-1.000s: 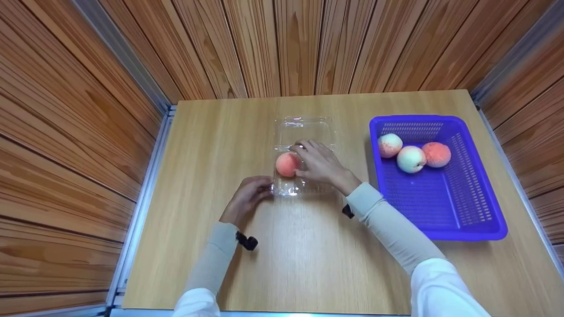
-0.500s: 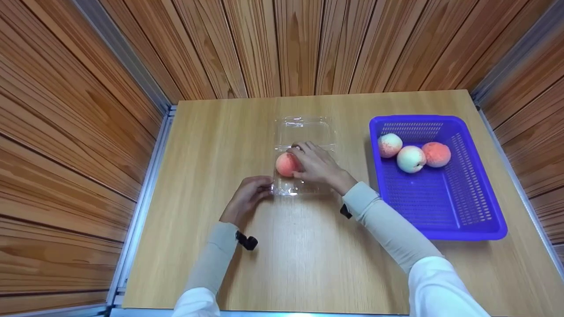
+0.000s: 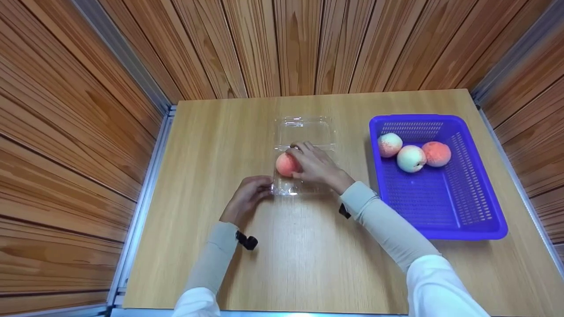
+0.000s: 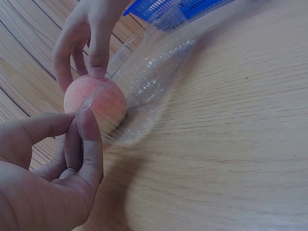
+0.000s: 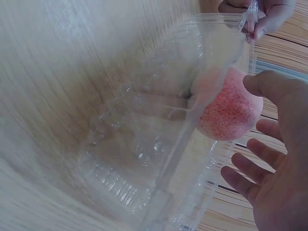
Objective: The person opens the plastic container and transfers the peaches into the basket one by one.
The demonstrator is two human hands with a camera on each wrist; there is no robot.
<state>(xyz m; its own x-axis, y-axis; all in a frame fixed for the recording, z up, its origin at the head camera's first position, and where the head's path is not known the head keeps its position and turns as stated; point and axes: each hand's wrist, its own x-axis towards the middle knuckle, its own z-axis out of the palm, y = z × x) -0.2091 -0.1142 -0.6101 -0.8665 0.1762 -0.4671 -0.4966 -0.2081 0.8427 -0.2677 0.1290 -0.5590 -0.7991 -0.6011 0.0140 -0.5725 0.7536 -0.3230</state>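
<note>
A pink peach (image 3: 286, 164) sits in the left part of a clear plastic clamshell box (image 3: 288, 189), whose lid (image 3: 306, 128) lies folded back toward the far side. My right hand (image 3: 313, 165) is at the peach's right side, holding it between thumb and index finger; in the right wrist view the other fingers (image 5: 243, 185) are spread loosely off it. At the box's near left corner, my left hand (image 3: 249, 193) pinches the plastic rim between thumb and fingertips, as the left wrist view shows beside the peach (image 4: 96, 101).
To the right stands a purple plastic basket (image 3: 440, 207). Three more peaches lie in its far left part: a whitish one (image 3: 390, 145), another pale one (image 3: 411, 159) and a pinker one (image 3: 436, 154). Wooden panels wall in the table (image 3: 211, 141) at the back and sides.
My right hand and forearm have shifted slightly left, closer around the peach. The left hand keeps its place on the box rim, and the peach looks unmoved.
</note>
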